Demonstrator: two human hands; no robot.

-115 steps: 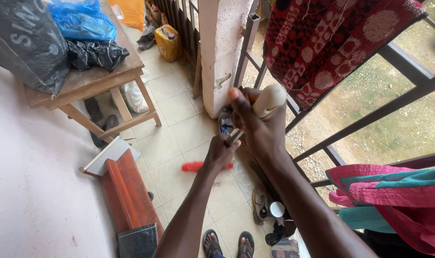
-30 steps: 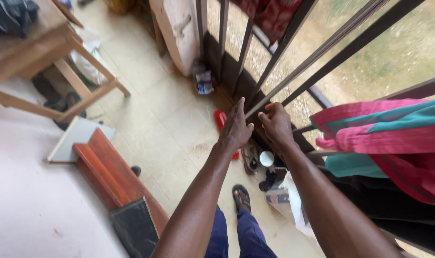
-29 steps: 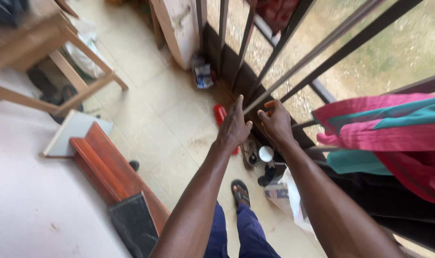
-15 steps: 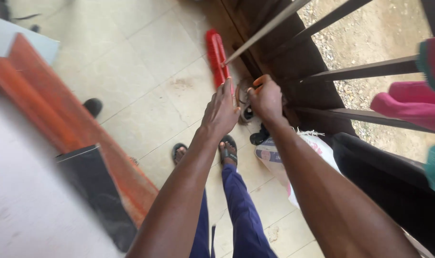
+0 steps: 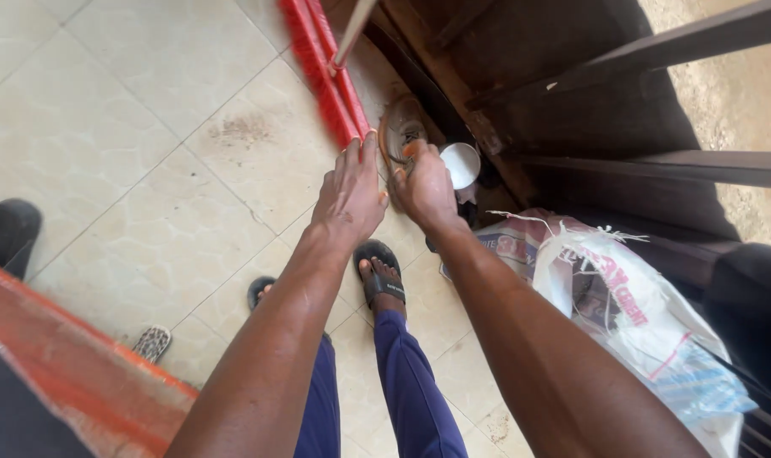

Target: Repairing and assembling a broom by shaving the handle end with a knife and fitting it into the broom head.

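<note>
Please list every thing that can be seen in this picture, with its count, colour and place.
Broom: one, red bristles with a pale handle, on the floor at top centre.
Worn shoe: one, brown, beside the broom head.
Round lid or cup: one, white, by the dark wall base; which it is cannot be told.
Woven sack: one, white with print, at right on the floor.
Bars: two visible, dark, at upper right.
Tiled floor: cream, with a stain.
Plank: one, reddish, at lower left.
Dark shoe: one, black, at left edge.
Sandals: two, black, on the person's feet.
Trousers: blue.
Left hand: open, fingers spread, near the broom.
Right hand: closed loosely, near the worn shoe.
</note>
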